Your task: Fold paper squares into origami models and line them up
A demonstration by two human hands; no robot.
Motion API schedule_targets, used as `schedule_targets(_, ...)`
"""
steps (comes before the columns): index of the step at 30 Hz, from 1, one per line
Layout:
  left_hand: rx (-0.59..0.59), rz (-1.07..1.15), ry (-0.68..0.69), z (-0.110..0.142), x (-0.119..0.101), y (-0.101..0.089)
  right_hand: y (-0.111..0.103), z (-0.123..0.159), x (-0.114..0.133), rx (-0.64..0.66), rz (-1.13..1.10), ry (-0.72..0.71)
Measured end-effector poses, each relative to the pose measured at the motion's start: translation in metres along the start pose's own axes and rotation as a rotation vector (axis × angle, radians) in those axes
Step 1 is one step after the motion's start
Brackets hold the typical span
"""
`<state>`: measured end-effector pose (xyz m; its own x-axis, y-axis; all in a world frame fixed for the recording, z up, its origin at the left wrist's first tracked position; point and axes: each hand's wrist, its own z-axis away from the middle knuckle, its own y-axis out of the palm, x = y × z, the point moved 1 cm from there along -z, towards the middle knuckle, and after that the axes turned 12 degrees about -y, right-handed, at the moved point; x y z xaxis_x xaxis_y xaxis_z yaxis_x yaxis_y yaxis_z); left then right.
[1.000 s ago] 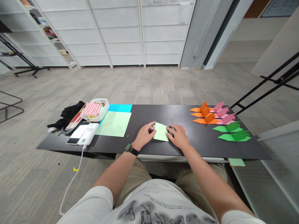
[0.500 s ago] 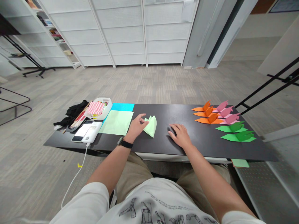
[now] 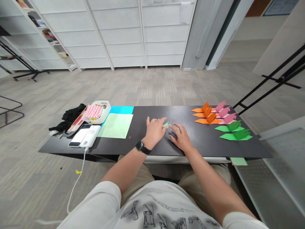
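A light green piece of folded paper (image 3: pixel 166 124) is mostly hidden behind my left hand (image 3: pixel 155 129); only pointed tips show. My left hand, palm down with a dark watch at the wrist, grips this paper between thumb and fingers. Close by on the right, my right hand (image 3: pixel 181 136) has its fingers apart and bent, fingertips near the paper's right tip. Whether they touch it I cannot tell. Flat on the table to the left lies a light green sheet (image 3: pixel 115 126), overlapping a blue sheet (image 3: pixel 122 110).
On the dark table (image 3: pixel 143 148), orange folded birds (image 3: pixel 203 120), pink ones (image 3: pixel 228 118) and green ones (image 3: pixel 235 136) stand at right. A white tray (image 3: pixel 108 109), phone (image 3: pixel 79 136), corded white power bank (image 3: pixel 91 136) and black cloth (image 3: pixel 71 114) are at left. A tiny brown ring (image 3: pixel 130 137) lies near the sheet.
My left hand has moved right with the light green folded paper and now covers most of it. My right hand has shifted slightly up, closer to the paper. The view has turned a little right.
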<state>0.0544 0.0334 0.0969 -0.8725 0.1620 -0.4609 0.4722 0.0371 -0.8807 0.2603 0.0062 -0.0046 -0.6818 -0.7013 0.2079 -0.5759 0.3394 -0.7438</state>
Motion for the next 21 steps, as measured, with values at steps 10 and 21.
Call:
schedule_targets(10,-0.022,0.036,-0.002,0.005,0.004,0.001,0.005,0.001,-0.005,-0.043,-0.003,-0.006)
schedule_targets(21,-0.300,0.083,-0.107,-0.012,0.105,-0.030,0.007,-0.001,-0.009,0.049,-0.034,-0.049)
